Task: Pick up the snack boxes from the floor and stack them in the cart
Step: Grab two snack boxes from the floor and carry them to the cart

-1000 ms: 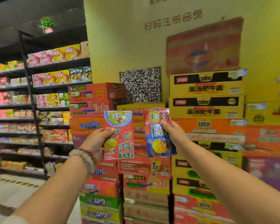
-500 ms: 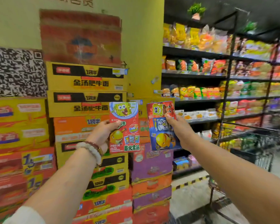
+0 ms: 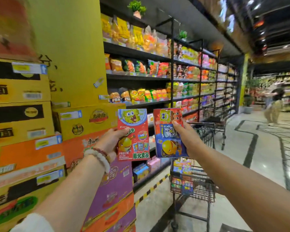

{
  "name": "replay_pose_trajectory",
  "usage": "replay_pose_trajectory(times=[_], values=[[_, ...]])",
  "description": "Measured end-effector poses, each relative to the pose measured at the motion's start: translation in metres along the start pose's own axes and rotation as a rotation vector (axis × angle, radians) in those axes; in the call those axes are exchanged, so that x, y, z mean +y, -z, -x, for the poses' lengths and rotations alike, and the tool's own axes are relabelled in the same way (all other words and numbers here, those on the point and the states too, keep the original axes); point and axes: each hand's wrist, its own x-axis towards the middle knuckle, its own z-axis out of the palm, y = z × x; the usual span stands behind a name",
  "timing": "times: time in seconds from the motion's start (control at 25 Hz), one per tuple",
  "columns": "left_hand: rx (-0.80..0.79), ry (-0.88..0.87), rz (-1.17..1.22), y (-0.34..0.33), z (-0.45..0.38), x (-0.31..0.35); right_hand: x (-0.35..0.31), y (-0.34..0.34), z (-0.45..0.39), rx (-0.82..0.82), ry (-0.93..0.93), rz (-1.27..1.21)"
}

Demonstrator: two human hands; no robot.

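Observation:
My left hand [image 3: 110, 141] grips a red snack box [image 3: 136, 136] with a yellow cartoon figure, held upright at chest height. My right hand [image 3: 186, 139] grips a red and blue snack box [image 3: 167, 141] of the same kind, right beside the first. Both arms are stretched forward. Below and just behind my right hand stands a black wire shopping cart [image 3: 201, 190]; several colourful snack boxes [image 3: 182, 180] lie in its basket.
A tall stack of yellow, orange and purple cartons [image 3: 40, 131] fills the left side. Black shelves of snack bags [image 3: 149, 67] run along the aisle. A second cart [image 3: 216, 114] stands further back. A person [image 3: 274, 104] walks on the glossy floor far right.
My view has swung to the right, from the carton stack toward the aisle. The cart has come fully into view under my right hand. Both hands hold their boxes as before.

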Motion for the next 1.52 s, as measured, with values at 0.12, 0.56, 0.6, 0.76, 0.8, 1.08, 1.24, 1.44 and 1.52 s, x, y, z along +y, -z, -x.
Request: replay_pose_trajectory(times=[0.12,0.56,0.6,0.76,0.8,1.08,1.24,1.44,1.52], values=[[-0.097,0.01,0.001,-0.016,-0.055,-0.005,0.011,0.017,-0.034,0.111,0.008,0.013],[-0.375,0.119,-0.014,-0.098,-0.216,-0.075,0.057,0.107,-0.132,0.315,0.038,0.091],[-0.381,0.116,-0.012,-0.109,-0.23,-0.082,0.061,0.118,-0.144,0.324,0.036,0.102],[-0.404,0.131,0.005,-0.158,-0.292,-0.11,0.072,0.167,-0.204,0.331,0.029,0.167],[-0.408,0.136,-0.001,-0.169,-0.308,-0.115,0.074,0.179,-0.219,0.329,0.024,0.173],[-0.372,0.153,-0.025,-0.22,-0.408,-0.164,0.106,0.242,-0.31,0.316,-0.027,0.189],[-0.341,0.242,-0.035,-0.231,-0.466,-0.214,0.153,0.271,-0.358,0.315,-0.095,0.197],[-0.365,0.364,-0.002,-0.243,-0.537,-0.281,0.217,0.298,-0.422,0.359,-0.169,0.217],[-0.372,0.405,-0.021,-0.245,-0.567,-0.31,0.242,0.305,-0.447,0.367,-0.208,0.235]])
